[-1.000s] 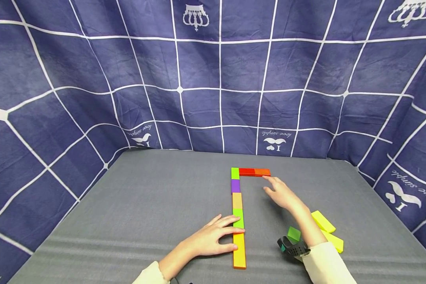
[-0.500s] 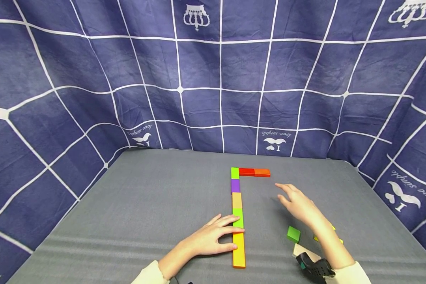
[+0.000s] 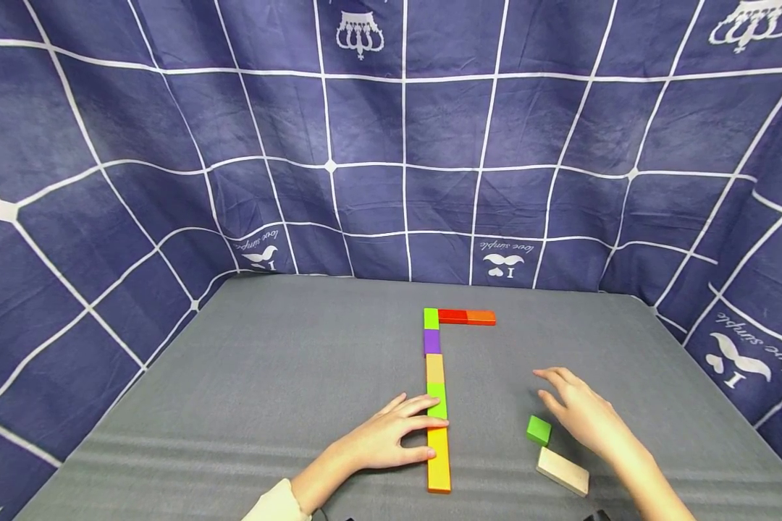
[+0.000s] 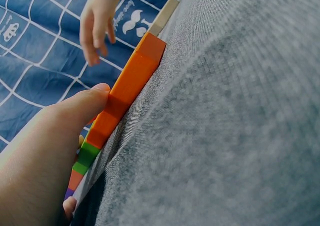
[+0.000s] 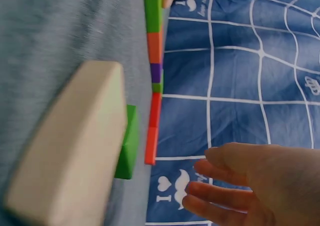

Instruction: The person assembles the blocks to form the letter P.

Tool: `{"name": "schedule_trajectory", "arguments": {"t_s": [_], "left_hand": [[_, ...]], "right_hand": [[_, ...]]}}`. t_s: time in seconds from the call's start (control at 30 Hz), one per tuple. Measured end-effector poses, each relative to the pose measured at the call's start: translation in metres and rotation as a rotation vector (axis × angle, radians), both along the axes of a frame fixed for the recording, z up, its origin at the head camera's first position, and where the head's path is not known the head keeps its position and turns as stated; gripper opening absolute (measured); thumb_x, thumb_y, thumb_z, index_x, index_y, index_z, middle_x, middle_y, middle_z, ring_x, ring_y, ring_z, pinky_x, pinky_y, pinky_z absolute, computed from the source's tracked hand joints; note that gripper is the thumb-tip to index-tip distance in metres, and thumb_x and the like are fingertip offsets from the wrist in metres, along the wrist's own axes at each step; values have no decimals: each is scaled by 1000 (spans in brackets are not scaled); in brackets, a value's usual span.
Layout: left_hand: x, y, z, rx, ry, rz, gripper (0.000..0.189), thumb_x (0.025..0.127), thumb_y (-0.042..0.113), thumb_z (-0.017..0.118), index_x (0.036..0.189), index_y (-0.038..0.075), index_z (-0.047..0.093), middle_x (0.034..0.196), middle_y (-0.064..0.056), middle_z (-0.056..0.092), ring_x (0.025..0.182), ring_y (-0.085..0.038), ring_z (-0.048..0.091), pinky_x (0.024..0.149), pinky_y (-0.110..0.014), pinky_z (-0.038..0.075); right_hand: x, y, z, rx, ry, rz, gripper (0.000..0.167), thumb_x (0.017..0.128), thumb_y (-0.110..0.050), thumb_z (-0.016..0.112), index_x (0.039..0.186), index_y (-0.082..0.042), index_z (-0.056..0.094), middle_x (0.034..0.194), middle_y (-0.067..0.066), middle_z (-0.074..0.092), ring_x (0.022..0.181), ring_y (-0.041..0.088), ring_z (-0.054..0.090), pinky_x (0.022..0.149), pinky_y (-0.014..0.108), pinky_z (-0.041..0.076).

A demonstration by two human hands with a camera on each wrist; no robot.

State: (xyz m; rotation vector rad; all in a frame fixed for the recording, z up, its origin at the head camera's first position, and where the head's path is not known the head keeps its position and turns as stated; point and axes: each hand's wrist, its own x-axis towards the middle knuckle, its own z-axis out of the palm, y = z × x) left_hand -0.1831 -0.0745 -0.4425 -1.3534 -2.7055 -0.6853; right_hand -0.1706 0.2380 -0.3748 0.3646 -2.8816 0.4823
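Observation:
My left hand (image 3: pixel 391 438) rests across the near end of a row of blocks. Its spread fingers touch the light green block (image 3: pixel 437 391) and the long yellow-orange block (image 3: pixel 439 474); in the left wrist view the thumb lies against the orange side of the long block (image 4: pixel 135 70). Beyond them the row runs on through a tan block (image 3: pixel 435 368), a purple block (image 3: pixel 433 341) and a light green block (image 3: pixel 431 319). My right hand (image 3: pixel 583 409) hangs with nothing in it, fingers loosely bent, beside a green block (image 3: pixel 539 430) and a pale wooden block (image 3: pixel 562 471).
A red block (image 3: pixel 452 316) and an orange-red block (image 3: pixel 481 318) extend rightward from the row's far end. The grey cloth (image 3: pixel 287 362) covers the surface, with a blue checked curtain (image 3: pixel 443 195) behind and at both sides. No yellow blocks show past my right arm.
My right hand has drawn back from the orange-red block, toward me and rightward. The pale wooden block has come into full view, and the yellow blocks are now hidden. The left hand stays put.

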Motion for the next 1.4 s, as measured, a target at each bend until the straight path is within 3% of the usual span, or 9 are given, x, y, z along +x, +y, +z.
{"name": "schedule_trajectory", "arguments": {"t_s": [0.13,0.27,0.37,0.63,0.83,1.03,1.27,1.4], "left_hand": [[1,0,-1,-5,21,0,41,89,49,49,127,35,50,139,7,42,132,-7,34,109,-49,26],[1,0,-1,-2,17,-2,41,89,49,49,127,35,50,139,8,42,132,-7,34,109,-49,26],[1,0,-1,3,20,-1,41,89,49,49,127,35,50,139,8,42,132,-7,34,109,-50,26],[1,-1,-2,7,16,8,41,89,50,49,127,36,50,139,9,42,132,-6,34,109,-49,26],[1,-1,-2,6,14,11,40,88,49,49,127,37,50,139,9,42,132,-6,33,109,-49,26],[-1,0,-1,13,0,2,41,88,49,49,127,37,50,140,8,41,132,-6,33,109,-49,25],[-1,0,-1,12,-5,1,41,89,50,48,127,37,50,140,9,41,132,-6,33,110,-50,25],[-1,0,-2,10,-6,1,40,89,50,48,127,37,50,140,9,41,132,-6,33,110,-50,25]], "right_hand": [[11,2,-12,25,5,0,22,81,-15,65,102,-9,63,96,4,59,86,23,61,62,40,50],[24,2,-24,45,28,13,19,76,-15,70,93,-15,62,88,-6,56,80,13,58,63,29,48],[33,-1,-29,35,53,20,22,72,-15,73,91,-19,62,88,-11,55,79,7,57,65,26,48],[45,-4,-36,13,22,77,23,75,-18,70,95,-23,60,92,-15,52,74,-8,47,60,20,44],[50,-3,-42,17,159,121,26,72,-15,72,96,-21,63,96,-15,55,78,-5,52,65,19,46],[54,2,-50,75,337,157,38,62,-17,79,97,-18,64,97,-14,55,83,2,56,68,16,44],[58,11,-56,89,350,205,48,54,-12,82,97,-17,63,93,-9,53,78,2,52,58,21,44],[59,14,-57,79,362,188,49,50,-5,80,95,-19,65,90,-9,51,75,1,51,56,21,44]]}}
